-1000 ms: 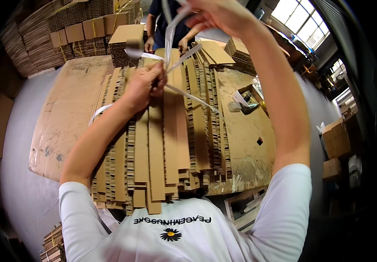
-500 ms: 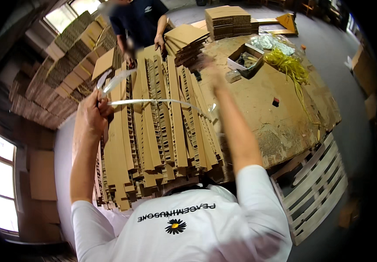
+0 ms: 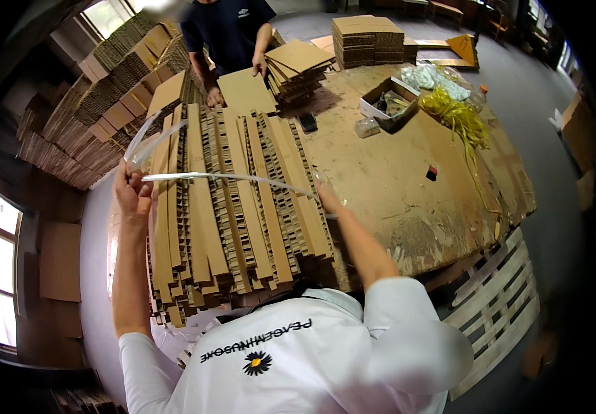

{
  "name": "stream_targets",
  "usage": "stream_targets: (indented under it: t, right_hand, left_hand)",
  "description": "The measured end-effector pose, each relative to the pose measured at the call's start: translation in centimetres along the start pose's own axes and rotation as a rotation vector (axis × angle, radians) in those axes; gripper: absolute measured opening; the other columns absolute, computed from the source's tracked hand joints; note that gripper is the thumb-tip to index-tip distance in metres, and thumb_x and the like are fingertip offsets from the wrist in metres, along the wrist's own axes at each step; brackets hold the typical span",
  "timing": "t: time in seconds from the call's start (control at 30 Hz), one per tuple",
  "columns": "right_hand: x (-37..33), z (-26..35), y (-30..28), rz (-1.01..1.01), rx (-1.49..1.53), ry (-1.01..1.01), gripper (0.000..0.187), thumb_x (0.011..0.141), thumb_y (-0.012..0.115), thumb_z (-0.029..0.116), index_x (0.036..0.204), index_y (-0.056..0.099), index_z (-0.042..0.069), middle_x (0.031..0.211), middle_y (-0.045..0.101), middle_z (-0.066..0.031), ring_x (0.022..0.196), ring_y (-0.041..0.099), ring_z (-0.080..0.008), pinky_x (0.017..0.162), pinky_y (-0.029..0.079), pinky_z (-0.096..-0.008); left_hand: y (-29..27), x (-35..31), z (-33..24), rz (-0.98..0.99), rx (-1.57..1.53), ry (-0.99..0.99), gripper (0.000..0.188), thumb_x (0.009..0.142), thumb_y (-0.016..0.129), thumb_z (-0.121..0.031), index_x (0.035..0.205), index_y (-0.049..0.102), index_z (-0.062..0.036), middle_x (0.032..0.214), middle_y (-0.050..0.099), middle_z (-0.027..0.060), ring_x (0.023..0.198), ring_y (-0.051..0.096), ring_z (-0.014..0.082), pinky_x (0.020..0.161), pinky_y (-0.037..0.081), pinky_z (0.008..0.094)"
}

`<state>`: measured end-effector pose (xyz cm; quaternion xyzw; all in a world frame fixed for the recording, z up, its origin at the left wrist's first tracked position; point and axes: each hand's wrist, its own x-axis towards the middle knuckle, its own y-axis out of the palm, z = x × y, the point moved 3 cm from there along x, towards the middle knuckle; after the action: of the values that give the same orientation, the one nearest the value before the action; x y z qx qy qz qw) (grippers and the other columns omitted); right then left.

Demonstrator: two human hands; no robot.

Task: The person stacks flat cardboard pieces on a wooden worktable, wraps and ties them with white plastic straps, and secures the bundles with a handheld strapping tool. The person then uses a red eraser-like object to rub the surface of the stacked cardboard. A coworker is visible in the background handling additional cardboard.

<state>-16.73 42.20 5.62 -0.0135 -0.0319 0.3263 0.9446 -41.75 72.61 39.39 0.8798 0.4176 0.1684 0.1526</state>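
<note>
Gripping a white strap [image 3: 229, 177], the left hand [image 3: 132, 190] is closed beside the left edge of a bundle of cardboard strips [image 3: 205, 234] on the tabletop [image 3: 394, 200]. The strips lie side by side, their long axis running from the wearer toward the co-worker [image 3: 225, 34] opposite, with the far ends leaning slightly left and the near ends staggered. The strap crosses them nearly at right angles, dipping a little toward the right hand [image 3: 327, 194], while loose lengths rise from the left fist and point away to the upper right. Whether the right hand grips the strap cannot be told: it is small, partly turned away, at the bundle's right edge. The strap's path under the strips is hidden, and whether it touches their tops is unclear. The co-worker's head is blurred and cut off by the upper edge; both of that person's hands are at a flat cardboard sheet [image 3: 246, 93]. Dark lettering [image 3: 256, 341] and a black flower [image 3: 257, 363] with a yellow centre appear upside down on the wearer's white shirt [image 3: 312, 379]; the co-worker's dark shirt carries a small pale mark, too tiny to read.
</note>
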Motion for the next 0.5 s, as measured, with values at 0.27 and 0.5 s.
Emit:
stream_targets:
  t: [0.27, 0.5]
  right_hand:
    - [-1.6, 8.5, 5.7, -0.088, 0.458, -0.038, 0.081, 0.095, 0.043, 0.058, 0.145, 0.032, -0.005, 0.151, 0.032, -0.0167, 0.139, 0.029, -0.0248, 0.114, 0.024, -0.0332]
    - [0.3, 7.9, 0.2, -0.053, 0.478, -0.054, 0.071, 0.097, 0.044, 0.051, 0.139, 0.041, -0.007, 0.139, 0.049, -0.0170, 0.126, 0.047, -0.0233, 0.106, 0.034, -0.0311]
  left_hand:
    - [9.1, -1.6, -11.9, 0.402, -0.170, 0.245, 0.038, 0.103, 0.041, -0.023, 0.067, 0.034, -0.0133, 0.057, 0.024, -0.0032, 0.052, 0.023, 0.0100, 0.044, 0.020, 0.0264]
    - [13.1, -2.5, -13.8, 0.603, -0.055, 0.224, 0.029, 0.099, 0.047, -0.012, 0.070, 0.039, -0.0114, 0.061, 0.030, -0.0032, 0.051, 0.024, 0.0070, 0.042, 0.021, 0.0222]
